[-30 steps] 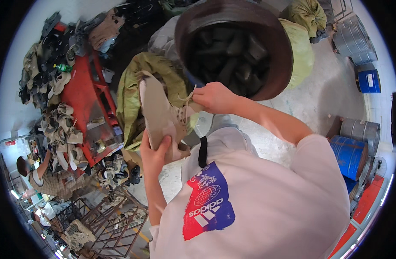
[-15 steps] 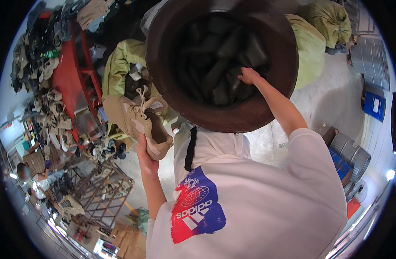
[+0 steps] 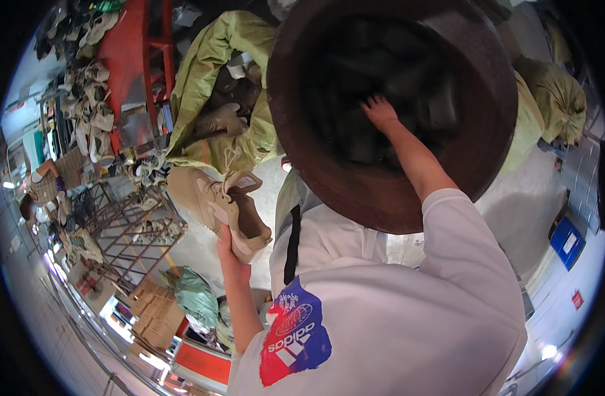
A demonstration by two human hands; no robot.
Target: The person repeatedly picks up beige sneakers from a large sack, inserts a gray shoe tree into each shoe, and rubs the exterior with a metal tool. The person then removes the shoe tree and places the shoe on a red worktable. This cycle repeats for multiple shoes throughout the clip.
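Observation:
A beige lace-up sneaker rests in my left hand, gripped from beneath near its heel. Its laces stick up, and the opening faces me. To the right stands a large round brown tub, partly filled with smooth, dark, elongated pieces; it is too dim inside to tell their kind. My right hand reaches over the near rim into the tub, above these pieces. Its fingers are apart and nothing shows in them. Whether the fingertips touch a piece I cannot tell.
Left of the tub, an open yellow-green sack holds more shoes. Beyond are a red metal frame, a shoe rack and a person. Cardboard boxes lie lower left. At right are tied sacks and a blue drum.
My view has shifted, so the tub sits farther right and lower. My right hand has gone deeper over the dark pieces, its fingers now spread. The sneaker stays in my left hand.

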